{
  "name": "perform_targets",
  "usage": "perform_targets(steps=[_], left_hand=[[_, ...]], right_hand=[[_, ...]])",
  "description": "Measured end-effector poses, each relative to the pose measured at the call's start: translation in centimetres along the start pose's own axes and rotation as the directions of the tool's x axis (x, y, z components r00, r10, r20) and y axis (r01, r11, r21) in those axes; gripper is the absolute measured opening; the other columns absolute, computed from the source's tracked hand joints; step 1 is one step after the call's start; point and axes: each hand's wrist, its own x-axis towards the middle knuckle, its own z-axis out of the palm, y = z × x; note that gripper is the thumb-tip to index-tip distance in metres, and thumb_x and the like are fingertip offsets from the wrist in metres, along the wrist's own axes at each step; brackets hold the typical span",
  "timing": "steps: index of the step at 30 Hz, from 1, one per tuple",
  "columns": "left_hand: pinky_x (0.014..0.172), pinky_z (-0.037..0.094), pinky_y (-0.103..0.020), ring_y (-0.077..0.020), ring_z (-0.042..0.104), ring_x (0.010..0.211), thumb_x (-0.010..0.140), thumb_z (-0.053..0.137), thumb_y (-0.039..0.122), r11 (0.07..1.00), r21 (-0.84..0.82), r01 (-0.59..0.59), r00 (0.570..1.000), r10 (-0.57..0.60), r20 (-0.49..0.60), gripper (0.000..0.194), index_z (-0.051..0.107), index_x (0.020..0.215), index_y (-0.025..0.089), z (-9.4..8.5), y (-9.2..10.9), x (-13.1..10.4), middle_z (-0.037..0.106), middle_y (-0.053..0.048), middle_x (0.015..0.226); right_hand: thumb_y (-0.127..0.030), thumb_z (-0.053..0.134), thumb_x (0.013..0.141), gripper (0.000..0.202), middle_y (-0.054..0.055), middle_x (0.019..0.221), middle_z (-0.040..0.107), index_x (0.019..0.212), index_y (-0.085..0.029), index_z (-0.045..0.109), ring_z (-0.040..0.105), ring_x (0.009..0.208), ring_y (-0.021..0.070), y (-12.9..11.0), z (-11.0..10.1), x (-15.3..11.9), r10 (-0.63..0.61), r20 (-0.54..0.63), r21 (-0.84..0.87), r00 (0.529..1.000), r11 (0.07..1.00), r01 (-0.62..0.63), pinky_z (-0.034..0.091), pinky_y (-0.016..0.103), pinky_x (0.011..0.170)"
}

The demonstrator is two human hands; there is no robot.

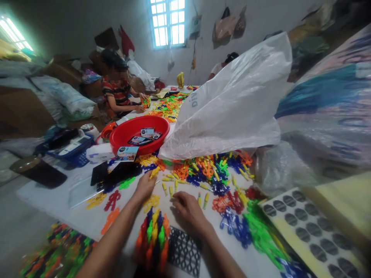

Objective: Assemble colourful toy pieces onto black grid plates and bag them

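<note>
My left hand (146,187) is closed on a small yellow plastic figure (154,172) above the white table. My right hand (187,208) hovers low with its fingers loosely bent and apart, nothing visible in them. Just beyond its fingertips lie several short yellow crayon-like sticks (171,191). Between my forearms sits a bundle of multicoloured plastic figures (153,239), lined up in rows. Beside it, under my right wrist, is a black tray with a grid of holes (185,251). Another yellow figure (152,201) lies near my left wrist.
A red basin (124,133) with printed cards stands ahead. A large white plastic sack (232,100) leans over piled coloured figures (203,170). A sheet of round dark stickers (313,227) is at right, a dark cup (40,172) at left. A person in a striped shirt (118,90) sits across.
</note>
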Motion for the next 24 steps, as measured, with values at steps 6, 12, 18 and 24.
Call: perform_targets(steps=[6,12,18,24], left_hand=[[0.077,0.052,-0.032,-0.0213,0.066,0.088,0.083,0.049,0.054,0.786,-0.618,-0.035,0.975,0.162,0.152,0.052,0.062,0.110,0.012,-1.7,5.7,-4.1,0.069,-0.012,0.099],[0.078,0.052,-0.036,-0.0271,0.064,0.093,0.071,0.066,0.056,0.738,-0.668,0.095,0.891,0.237,0.388,0.056,0.066,0.108,0.014,-0.7,9.1,-8.7,0.070,-0.009,0.095],[0.109,0.032,-0.045,-0.0280,0.043,0.129,0.082,0.056,0.046,0.837,0.038,-0.546,0.836,0.542,0.090,0.058,0.049,0.132,0.019,-1.1,8.6,-13.2,0.050,-0.009,0.138],[0.111,0.026,-0.050,-0.0268,0.052,0.119,0.091,0.039,0.029,0.657,0.546,-0.520,0.846,0.486,0.222,0.037,0.060,0.117,0.014,2.0,3.7,-14.6,0.063,-0.013,0.121]], right_hand=[[-0.027,0.060,0.078,0.021,0.001,0.080,0.065,0.095,-0.017,0.067,0.054,0.067,0.0126,-5.2,-0.8,2.1,-0.021,-0.033,0.409,0.999,0.912,0.033,0.041,0.023,0.063],[-0.033,0.064,0.073,0.019,-0.007,0.054,0.045,0.069,-0.016,0.057,0.037,0.050,0.0069,-7.6,-2.4,-0.5,-0.063,0.216,0.553,0.974,0.830,-0.070,0.028,0.019,0.047],[-0.033,0.061,0.076,0.016,-0.001,0.070,0.058,0.076,-0.018,0.059,0.050,0.064,0.0126,-5.7,-3.6,-5.9,0.060,-0.023,0.444,0.998,0.895,-0.043,0.041,0.023,0.058],[-0.027,0.061,0.077,0.010,0.003,0.077,0.064,0.082,-0.018,0.060,0.056,0.068,0.0168,0.8,2.9,-9.7,0.155,-0.022,0.158,0.988,0.976,-0.150,0.045,0.027,0.064]])
